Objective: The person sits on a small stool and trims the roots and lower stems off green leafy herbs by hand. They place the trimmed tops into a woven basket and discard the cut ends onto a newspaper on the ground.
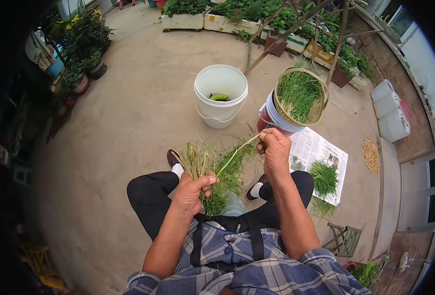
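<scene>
My left hand (194, 191) grips a bunch of thin green stalks (195, 160), with the pale root ends pointing up and the leaves hanging below. Between the fingertips of my right hand (276, 147) is the pale end of a single stalk or its peeling sheath (244, 145), stretched across from the left hand. Loose green trimmings (236, 156) lie on the ground between my feet. Beyond my right hand, a woven bamboo basket (324, 107) of green stalks (300, 92) rests tilted on a bucket (271, 114). A further green bundle (324, 177) lies on a newspaper (342, 156) to the right.
A white bucket (220, 114) holding green and dark vegetables stands ahead. At right are a small folding stool (348, 241), a pile of peanuts or similar pods (371, 156) and white plastic jugs (392, 116). Planter boxes (232, 24) and wooden poles (287, 33) stand at the back.
</scene>
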`<action>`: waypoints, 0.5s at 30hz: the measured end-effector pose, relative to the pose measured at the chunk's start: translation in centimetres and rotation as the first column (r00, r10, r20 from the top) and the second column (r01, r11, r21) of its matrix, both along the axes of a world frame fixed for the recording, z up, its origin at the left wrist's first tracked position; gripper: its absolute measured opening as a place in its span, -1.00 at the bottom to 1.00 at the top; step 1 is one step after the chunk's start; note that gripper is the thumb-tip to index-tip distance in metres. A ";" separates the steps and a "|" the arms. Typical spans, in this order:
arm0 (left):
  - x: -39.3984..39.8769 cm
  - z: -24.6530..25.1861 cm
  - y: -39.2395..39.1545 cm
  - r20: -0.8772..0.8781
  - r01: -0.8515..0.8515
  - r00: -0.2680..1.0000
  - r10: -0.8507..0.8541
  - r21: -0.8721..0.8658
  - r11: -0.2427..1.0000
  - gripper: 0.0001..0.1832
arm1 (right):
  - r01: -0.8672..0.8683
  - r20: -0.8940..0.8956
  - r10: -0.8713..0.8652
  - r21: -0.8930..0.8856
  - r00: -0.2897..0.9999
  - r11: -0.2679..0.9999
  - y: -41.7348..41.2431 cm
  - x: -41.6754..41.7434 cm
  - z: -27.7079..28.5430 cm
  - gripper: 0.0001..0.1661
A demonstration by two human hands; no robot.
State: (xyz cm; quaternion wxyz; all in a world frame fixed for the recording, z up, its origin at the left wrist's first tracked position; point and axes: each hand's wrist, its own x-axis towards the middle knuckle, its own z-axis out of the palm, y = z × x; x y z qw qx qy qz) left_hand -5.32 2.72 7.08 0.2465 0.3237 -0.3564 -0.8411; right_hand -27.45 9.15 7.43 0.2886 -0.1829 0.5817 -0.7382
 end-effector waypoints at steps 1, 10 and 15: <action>0.1 0.1 0.1 0.008 0.005 1.000 -0.005 -0.003 1.000 -0.79 | -0.004 -0.021 0.004 0.031 1.000 1.000 0.2 -0.3 -0.3 -0.90; -0.3 1.7 1.0 0.023 -0.105 0.994 0.111 -0.182 0.978 -0.84 | -0.172 -0.042 0.177 0.096 0.983 0.980 1.1 3.2 -1.4 -0.87; -1.0 2.2 1.3 0.071 -0.139 0.984 0.163 -0.267 0.954 -0.92 | -0.518 -0.051 0.525 0.109 0.850 0.849 1.7 5.9 2.7 -0.87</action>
